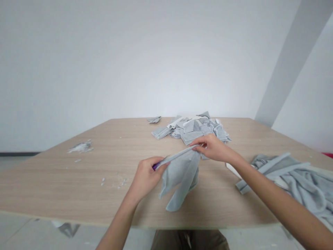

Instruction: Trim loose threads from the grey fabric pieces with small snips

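Observation:
A light grey piece of fabric point(180, 170) hangs between my hands above the near middle of the table, with loose strips dangling from it. My left hand point(149, 175) is closed on its left end. A small purple object point(156, 165) shows between the fingers there, mostly hidden, so its kind is unclear. My right hand point(209, 147) pinches the upper right corner, and the top edge is stretched in a slanting line between the two hands.
A heap of grey fabric pieces point(192, 128) lies at the back of the wooden table point(104, 194), a small stack point(154, 119) left of it. More grey cloth point(299, 184) is bunched at right. White scraps point(81, 147) lie at left; fallen cloth point(68, 229) is on the floor.

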A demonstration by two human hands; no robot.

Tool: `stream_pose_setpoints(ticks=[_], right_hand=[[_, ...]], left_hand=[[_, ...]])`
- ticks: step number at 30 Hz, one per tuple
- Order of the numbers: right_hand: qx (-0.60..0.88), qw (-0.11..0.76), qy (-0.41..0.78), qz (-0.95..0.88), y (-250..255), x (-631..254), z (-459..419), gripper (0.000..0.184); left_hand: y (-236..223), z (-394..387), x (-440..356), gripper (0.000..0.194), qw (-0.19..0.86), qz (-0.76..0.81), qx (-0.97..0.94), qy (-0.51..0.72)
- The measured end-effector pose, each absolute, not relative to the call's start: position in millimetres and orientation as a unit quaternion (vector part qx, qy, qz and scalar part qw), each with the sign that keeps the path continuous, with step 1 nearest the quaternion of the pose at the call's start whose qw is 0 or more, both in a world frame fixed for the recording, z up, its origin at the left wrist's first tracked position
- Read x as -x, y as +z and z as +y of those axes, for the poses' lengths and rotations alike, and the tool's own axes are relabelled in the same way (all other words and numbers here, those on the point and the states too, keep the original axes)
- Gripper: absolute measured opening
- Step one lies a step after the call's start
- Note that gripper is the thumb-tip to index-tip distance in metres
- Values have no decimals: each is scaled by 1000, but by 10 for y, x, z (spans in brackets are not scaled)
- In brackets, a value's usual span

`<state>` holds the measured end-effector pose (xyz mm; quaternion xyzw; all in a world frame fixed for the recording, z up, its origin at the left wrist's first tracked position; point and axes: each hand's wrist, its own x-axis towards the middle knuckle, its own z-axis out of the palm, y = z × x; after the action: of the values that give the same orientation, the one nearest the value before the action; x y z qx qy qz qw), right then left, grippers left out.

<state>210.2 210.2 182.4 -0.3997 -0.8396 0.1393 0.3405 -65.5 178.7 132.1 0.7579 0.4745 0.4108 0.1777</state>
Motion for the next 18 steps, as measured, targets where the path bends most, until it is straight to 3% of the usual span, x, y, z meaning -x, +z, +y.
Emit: stream_pose_setpoints(ticks=[5,11,18], right_hand=[[403,341,87,-845,1625,-2142,2076,25],[441,397,179,-785,1063,-2087,2128,9],[399,463,302,-732,965,-2217,2195,43]], left_hand=[[1606,1840,769,31,4,477,-798,369],[1992,1793,747,28,-117,437,-809,377],[2273,1828,959,29,-197,448,-781,389]])
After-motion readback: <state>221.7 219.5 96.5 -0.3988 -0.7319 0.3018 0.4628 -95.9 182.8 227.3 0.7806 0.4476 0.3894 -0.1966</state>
